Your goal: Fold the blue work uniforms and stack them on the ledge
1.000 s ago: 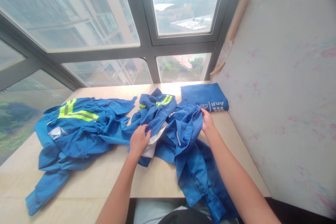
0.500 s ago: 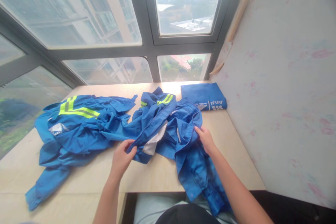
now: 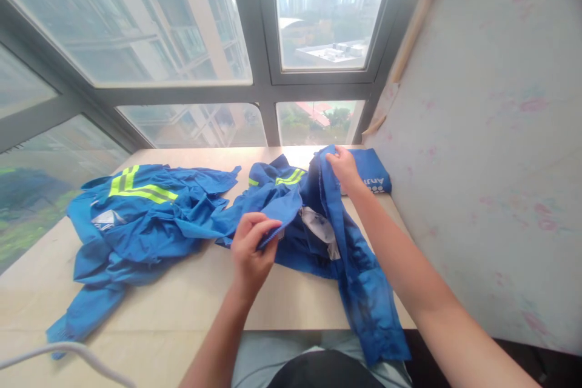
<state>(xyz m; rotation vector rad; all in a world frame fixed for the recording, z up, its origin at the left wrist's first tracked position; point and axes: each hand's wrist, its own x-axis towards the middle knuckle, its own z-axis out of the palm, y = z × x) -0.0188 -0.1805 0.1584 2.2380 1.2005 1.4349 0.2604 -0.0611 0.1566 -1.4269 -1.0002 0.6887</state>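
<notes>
A blue garment [image 3: 302, 257] with yellow-green stripes lies crumpled and partly opened on the light wooden surface, one sleeve hanging over the near edge. My left hand [image 3: 255, 248] pinches an edge of it near the middle. Farther up and to the right, my right hand [image 3: 342, 165] grips another edge, raised in front of the folded blue bundle [image 3: 375, 168]. Between the two hands a white patch shows inside the garment. Left of my hands a second blue garment [image 3: 145, 230] with yellow-green stripes is spread out, touching the first.
The wooden surface [image 3: 191, 309] runs up to a grey-framed window [image 3: 266, 94] at the back. A patterned wall [image 3: 482, 163] bounds it on the right. At the lower left a pale cable [image 3: 68, 347] crosses the view.
My right hand has moved up and away, lifting the garment's edge in front of the folded bundle. My left hand has shifted right with its edge. The pale cable has come into view.
</notes>
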